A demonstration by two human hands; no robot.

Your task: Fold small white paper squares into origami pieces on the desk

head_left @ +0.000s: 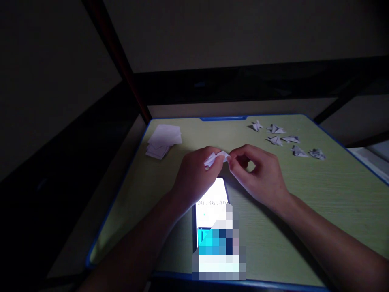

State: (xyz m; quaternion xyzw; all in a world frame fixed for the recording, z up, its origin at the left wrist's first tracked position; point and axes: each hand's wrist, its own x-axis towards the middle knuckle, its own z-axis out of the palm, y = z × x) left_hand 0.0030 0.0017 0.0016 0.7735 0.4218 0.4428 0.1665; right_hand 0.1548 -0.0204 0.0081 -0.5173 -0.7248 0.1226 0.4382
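A small piece of folded white paper (pixel 217 157) is held up between my two hands above the middle of the table. My left hand (pixel 194 170) is closed around it, with the thumb lying along its near side. My right hand (pixel 258 170) pinches its right end between thumb and forefinger. Just below the hands lies a lit phone (pixel 212 211) with a timer on its screen; its lower part is pixelated. Parts of the paper are hidden behind my fingers.
Loose sheets of white paper (pixel 164 136) lie in a pile at the back left. Several small folded paper figures (pixel 275 129) are scattered at the back right. The pale green table (pixel 328 202) has a blue rim, and a dark wall stands behind it.
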